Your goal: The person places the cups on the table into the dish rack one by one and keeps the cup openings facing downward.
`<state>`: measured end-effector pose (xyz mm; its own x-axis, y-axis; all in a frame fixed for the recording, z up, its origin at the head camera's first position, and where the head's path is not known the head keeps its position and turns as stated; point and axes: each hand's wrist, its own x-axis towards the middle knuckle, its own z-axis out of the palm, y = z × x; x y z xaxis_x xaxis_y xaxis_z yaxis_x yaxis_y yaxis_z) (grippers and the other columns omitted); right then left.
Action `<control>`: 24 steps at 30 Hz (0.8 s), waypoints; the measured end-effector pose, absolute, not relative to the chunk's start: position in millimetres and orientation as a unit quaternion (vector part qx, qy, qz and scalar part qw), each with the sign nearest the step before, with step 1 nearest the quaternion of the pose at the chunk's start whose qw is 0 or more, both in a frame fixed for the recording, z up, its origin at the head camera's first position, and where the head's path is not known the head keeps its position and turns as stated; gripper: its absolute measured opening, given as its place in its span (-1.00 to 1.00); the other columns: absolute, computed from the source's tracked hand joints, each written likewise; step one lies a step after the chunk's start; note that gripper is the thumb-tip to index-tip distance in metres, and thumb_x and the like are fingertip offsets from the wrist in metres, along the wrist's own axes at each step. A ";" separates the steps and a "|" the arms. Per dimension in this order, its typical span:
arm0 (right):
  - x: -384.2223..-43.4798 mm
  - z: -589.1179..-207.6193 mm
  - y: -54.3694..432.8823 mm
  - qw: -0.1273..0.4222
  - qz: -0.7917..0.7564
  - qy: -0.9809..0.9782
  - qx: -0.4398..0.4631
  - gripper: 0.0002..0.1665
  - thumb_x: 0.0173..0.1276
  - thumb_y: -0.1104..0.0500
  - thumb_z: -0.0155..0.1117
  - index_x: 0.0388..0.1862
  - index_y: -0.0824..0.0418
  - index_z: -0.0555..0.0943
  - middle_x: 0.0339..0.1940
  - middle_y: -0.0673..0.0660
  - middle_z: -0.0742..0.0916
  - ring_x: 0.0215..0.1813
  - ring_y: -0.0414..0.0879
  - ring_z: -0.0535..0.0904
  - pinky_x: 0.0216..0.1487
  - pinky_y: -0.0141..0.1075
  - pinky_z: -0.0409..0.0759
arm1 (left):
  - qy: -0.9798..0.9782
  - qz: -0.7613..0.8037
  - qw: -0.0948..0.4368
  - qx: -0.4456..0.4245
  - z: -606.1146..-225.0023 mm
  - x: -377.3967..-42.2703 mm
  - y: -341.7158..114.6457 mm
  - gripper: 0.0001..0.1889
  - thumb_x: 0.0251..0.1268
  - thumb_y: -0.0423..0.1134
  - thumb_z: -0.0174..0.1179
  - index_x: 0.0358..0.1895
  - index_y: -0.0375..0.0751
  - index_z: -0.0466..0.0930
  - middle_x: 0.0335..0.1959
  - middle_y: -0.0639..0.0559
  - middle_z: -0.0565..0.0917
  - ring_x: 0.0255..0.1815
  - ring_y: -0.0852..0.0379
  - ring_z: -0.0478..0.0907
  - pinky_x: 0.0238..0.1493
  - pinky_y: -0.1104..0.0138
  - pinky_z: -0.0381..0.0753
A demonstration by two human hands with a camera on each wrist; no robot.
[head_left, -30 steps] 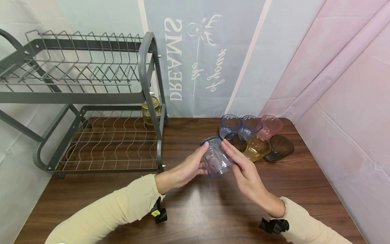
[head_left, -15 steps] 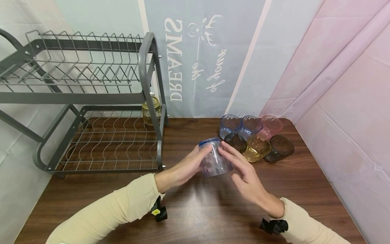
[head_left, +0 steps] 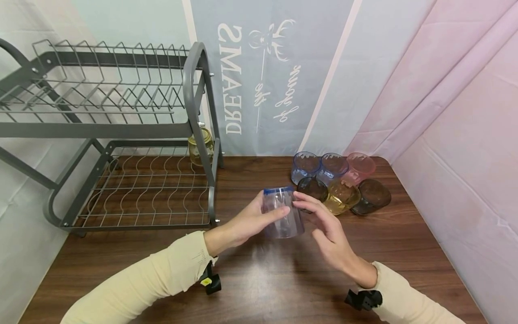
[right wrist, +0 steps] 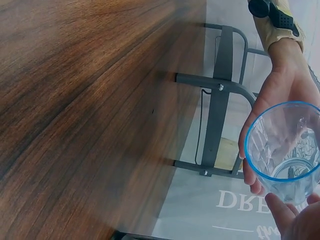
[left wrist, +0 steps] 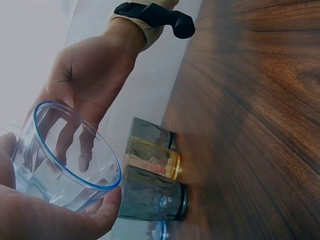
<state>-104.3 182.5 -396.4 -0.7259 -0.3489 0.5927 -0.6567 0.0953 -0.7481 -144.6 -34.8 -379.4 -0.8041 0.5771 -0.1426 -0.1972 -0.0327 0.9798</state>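
My left hand (head_left: 252, 220) grips a clear drinking glass (head_left: 279, 220) above the table, thumb across its near side and fingers behind. A blue edge shows at the glass's far end in the head view. In both wrist views, the wide blue-rimmed mouth of the glass (right wrist: 285, 142) faces the camera and leans down toward the tabletop. My right hand (head_left: 333, 238) is at the right side of the glass, its fingertips right at the wall and its thumb apart from it. The right hand's fingers look fairly straight through the glass in the left wrist view.
Behind my right hand stand two blue glasses (head_left: 305, 167), a pink glass (head_left: 361, 167), a yellow glass (head_left: 341, 198) and two dark glasses (head_left: 371, 196). On the left is a two-tier dish rack (head_left: 198, 130), with a yellow glass jar (head_left: 201, 146) on its lower shelf.
The glass has turned more upright in my left hand, and the left thumb has slid from near its blue edge to its middle. My right fingers have loosened slightly.
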 end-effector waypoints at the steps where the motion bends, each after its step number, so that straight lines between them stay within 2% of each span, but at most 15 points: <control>1: -104.4 -396.2 182.6 0.135 0.578 -0.726 0.346 -0.08 -0.18 0.69 -0.29 0.28 0.47 0.49 0.43 0.42 0.46 0.47 0.08 0.39 0.32 -0.26 0.53 | 0.637 0.704 0.275 0.153 -379.7 -144.7 -35.2 -0.38 0.50 -0.14 0.20 0.46 -0.21 0.14 0.28 -0.20 0.51 0.23 0.01 0.53 0.28 0.18 0.52; 13: -105.4 -390.9 184.4 0.160 0.574 -0.722 0.352 -0.19 -0.12 0.72 -0.30 0.08 0.43 0.60 0.29 0.40 0.60 0.39 0.06 0.49 0.31 -0.27 0.53 | 0.642 0.703 0.249 0.178 -378.4 -145.0 -40.9 -0.37 0.38 -0.27 0.29 0.41 -0.26 0.21 0.19 -0.21 0.55 0.13 0.03 0.55 0.17 0.19 0.56; 20: -105.4 -385.9 185.2 0.168 0.554 -0.734 0.355 -0.29 -0.01 0.74 -0.27 -0.01 0.40 0.64 0.20 0.34 0.68 0.34 0.02 0.56 0.23 -0.36 0.54 | 0.646 0.694 0.254 0.190 -378.6 -145.4 -46.4 -0.34 0.37 -0.29 0.31 0.44 -0.23 0.19 0.24 -0.18 0.54 0.20 0.02 0.51 0.16 0.23 0.54; 24: -106.5 -381.8 186.1 0.172 0.554 -0.729 0.363 -0.36 0.07 0.75 -0.27 -0.06 0.44 0.64 0.14 0.34 0.71 0.30 0.01 0.59 0.23 -0.35 0.55 | 0.652 0.686 0.250 0.205 -378.5 -145.9 -50.0 -0.30 0.33 -0.31 0.35 0.45 -0.22 0.19 0.27 -0.19 0.54 0.21 0.03 0.50 0.17 0.23 0.52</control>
<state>-106.5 186.1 -381.8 -0.6771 -0.3393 0.6530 -0.7198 0.1211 -0.6835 -145.9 -50.0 -378.5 -0.7904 0.6109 -0.0451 -0.0758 -0.0244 0.9968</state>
